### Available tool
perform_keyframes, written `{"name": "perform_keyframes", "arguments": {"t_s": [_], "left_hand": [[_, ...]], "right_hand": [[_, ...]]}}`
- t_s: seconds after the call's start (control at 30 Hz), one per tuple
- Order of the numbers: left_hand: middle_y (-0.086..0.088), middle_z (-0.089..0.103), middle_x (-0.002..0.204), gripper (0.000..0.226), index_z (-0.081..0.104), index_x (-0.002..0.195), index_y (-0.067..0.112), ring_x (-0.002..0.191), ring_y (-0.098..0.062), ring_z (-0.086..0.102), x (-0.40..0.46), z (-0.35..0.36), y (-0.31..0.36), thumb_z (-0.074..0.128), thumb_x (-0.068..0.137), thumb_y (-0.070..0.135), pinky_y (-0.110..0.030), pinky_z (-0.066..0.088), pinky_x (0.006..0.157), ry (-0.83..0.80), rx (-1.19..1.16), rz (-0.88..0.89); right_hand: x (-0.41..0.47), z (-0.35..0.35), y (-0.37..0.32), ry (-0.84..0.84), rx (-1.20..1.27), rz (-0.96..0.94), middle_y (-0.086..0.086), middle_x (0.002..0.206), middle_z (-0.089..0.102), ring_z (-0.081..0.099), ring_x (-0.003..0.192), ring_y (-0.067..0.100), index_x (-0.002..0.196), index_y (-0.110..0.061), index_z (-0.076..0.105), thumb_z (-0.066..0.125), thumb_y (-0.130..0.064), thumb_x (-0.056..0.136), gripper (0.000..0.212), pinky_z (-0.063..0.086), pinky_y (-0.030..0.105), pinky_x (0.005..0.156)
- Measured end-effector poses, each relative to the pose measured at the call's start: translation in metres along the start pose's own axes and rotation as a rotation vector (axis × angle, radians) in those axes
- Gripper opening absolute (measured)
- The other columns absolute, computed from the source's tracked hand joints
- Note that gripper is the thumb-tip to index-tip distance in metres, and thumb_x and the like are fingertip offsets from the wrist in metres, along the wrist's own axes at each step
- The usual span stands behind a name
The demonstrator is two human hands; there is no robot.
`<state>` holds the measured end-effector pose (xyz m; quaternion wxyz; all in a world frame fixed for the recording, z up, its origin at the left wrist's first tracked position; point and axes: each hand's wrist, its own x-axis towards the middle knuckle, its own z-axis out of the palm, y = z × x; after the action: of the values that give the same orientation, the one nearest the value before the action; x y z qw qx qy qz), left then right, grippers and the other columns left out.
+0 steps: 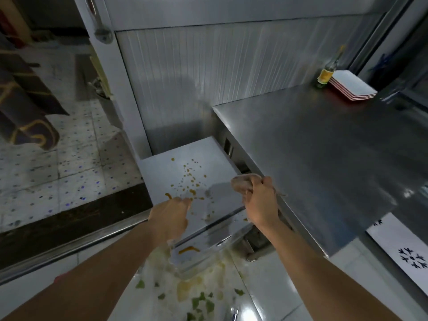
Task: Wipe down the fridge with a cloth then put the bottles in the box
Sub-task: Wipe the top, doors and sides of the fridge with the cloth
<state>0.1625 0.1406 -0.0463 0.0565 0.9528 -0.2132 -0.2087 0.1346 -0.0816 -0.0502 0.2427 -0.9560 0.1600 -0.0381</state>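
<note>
L hand (pixel 170 214) loosely curled, R hand (pixel 260 200) fisted, arms extended.

Single head cam, wide-angle, looks steeply down & fwd, close over white fridge top (pixel 185 172), steel counter (pixel 324 147) at right.

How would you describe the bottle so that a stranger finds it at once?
Look at the steel counter on the right and follow it to its far corner by the wall. There the glass bottle stands upright beside a stack of white trays; only it has a yellow label.

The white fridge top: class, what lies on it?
Orange sauce spots on the white fridge top. The left hand covers part; the right hand holds a cloth above it.
</note>
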Motion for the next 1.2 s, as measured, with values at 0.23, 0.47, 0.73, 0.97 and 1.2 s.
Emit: {"name": "perform_keyframes", "arguments": {"t_s": [0.23,0.47,0.73,0.97,1.2], "left_hand": [[-0.004,0.051,0.124,0.037,0.046,0.124,0.017,0.109,-0.021,0.053,0.062,0.027,-0.018,0.049,0.088,0.013,-0.031,0.045,0.084,0.059,-0.036,0.015],[-0.005,0.041,0.14,0.049,0.04,0.134,0.017,0.124,-0.024,0.041,0.126,0.042,-0.02,0.049,0.087,0.008,-0.037,0.038,0.101,0.159,0.007,-0.037],[-0.004,0.019,0.155,0.056,0.024,0.145,0.022,0.14,-0.025,0.019,0.201,0.031,-0.057,0.041,0.092,0.015,-0.046,0.017,0.112,0.28,0.065,-0.161],[-0.009,0.053,0.133,0.043,0.056,0.125,0.01,0.121,-0.026,0.045,0.214,0.043,-0.074,0.051,0.083,0.005,-0.034,0.026,0.105,0.446,0.045,-0.037],[-0.014,0.066,0.101,0.03,0.067,0.101,0.003,0.097,-0.033,0.055,0.222,0.042,-0.078,0.055,0.074,-0.003,-0.039,0.037,0.092,0.511,-0.001,-0.043]], "right_hand": [[0.053,0.066,0.008,-0.052,-0.289,-0.083,0.012,0.137,0.036,0.041,0.123,0.027,0.137,-0.014,0.038,0.061,-0.028,0.089,0.055,0.048,0.037,0.095],[0.07,0.117,0.039,-0.095,-0.294,-0.25,0.012,0.155,0.02,0.021,0.142,0.03,0.149,-0.023,0.021,0.048,-0.032,0.095,0.061,0.029,0.044,0.111],[0.134,0.153,0.048,-0.159,-0.339,-0.165,0.006,0.159,0.008,0.007,0.144,0.036,0.15,-0.033,0.008,0.024,-0.047,0.098,0.056,0.032,0.055,0.108],[0.22,0.179,0.017,-0.18,-0.317,-0.187,0.002,0.159,0.006,0.009,0.143,0.037,0.149,-0.036,0.005,0.016,-0.05,0.097,0.054,0.029,0.057,0.108],[0.257,0.181,-0.007,-0.207,-0.316,-0.237,0.007,0.158,0.01,0.021,0.138,0.04,0.151,-0.03,0.01,0.021,-0.042,0.1,0.053,0.029,0.054,0.106]]}}
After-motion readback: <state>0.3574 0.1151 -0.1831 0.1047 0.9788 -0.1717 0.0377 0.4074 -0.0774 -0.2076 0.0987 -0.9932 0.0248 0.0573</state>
